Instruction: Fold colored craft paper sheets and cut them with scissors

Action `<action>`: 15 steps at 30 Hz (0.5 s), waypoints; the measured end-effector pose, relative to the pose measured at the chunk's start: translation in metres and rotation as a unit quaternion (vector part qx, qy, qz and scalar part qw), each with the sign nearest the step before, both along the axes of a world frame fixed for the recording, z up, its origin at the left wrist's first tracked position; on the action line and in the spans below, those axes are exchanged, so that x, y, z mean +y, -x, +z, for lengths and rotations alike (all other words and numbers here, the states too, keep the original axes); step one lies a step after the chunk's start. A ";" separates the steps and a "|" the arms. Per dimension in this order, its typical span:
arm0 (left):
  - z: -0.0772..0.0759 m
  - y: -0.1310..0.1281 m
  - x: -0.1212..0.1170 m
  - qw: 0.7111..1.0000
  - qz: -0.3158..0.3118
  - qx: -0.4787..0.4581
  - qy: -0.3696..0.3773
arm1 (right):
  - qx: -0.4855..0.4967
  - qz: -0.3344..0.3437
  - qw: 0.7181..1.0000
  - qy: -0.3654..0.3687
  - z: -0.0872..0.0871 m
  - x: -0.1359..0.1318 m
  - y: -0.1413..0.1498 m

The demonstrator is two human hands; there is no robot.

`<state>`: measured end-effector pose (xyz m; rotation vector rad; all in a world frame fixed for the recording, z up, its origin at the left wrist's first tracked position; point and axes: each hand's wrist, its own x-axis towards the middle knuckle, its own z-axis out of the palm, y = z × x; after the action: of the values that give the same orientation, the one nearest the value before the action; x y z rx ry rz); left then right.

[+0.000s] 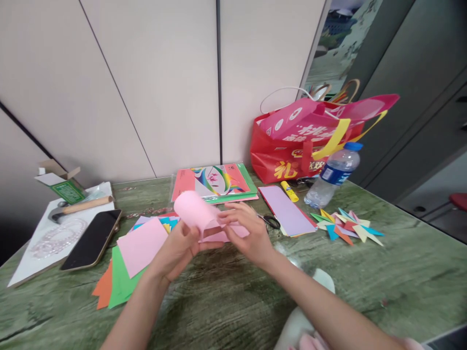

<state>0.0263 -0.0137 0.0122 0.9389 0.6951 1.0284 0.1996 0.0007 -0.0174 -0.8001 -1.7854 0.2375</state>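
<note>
A sheet of pink paper (197, 211), curled over into a loose roll, is held up above the table between both hands. My left hand (186, 245) grips its lower left side, thumb on top and fingers underneath. On the right side, my right hand (245, 231) pinches the paper's edge with its fingertips. Behind the right fingers lies a pair of scissors (272, 221), partly hidden, with black handles. To the left is a spread of coloured paper sheets (143, 245), pink on top, with green and orange below.
A phone (93, 240), a hammer (82, 208), beads (60, 238) and a small green box (65, 187) are at the left. Behind lies a paper pack (215, 181). Rightward are lilac strips (288, 210), a glue stick (289, 191), a bottle (333, 175), folded paper pieces (346, 226) and a red bag (270, 146).
</note>
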 end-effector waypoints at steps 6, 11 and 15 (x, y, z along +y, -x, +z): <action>0.005 0.013 0.003 0.992 0.110 -0.051 0.015 | -0.040 0.007 0.999 -0.020 -0.003 -0.002 0.004; 0.010 0.010 0.004 0.988 0.083 -0.126 0.039 | -0.014 0.019 0.999 -0.036 0.003 -0.005 0.004; 0.005 0.002 0.002 0.991 0.003 -0.129 0.046 | -0.015 0.022 0.997 -0.068 0.005 -0.008 0.005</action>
<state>0.0247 -0.0112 0.0177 0.7083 0.5240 1.0919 0.1950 -0.0072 -0.0120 -0.6711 -1.8275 0.1318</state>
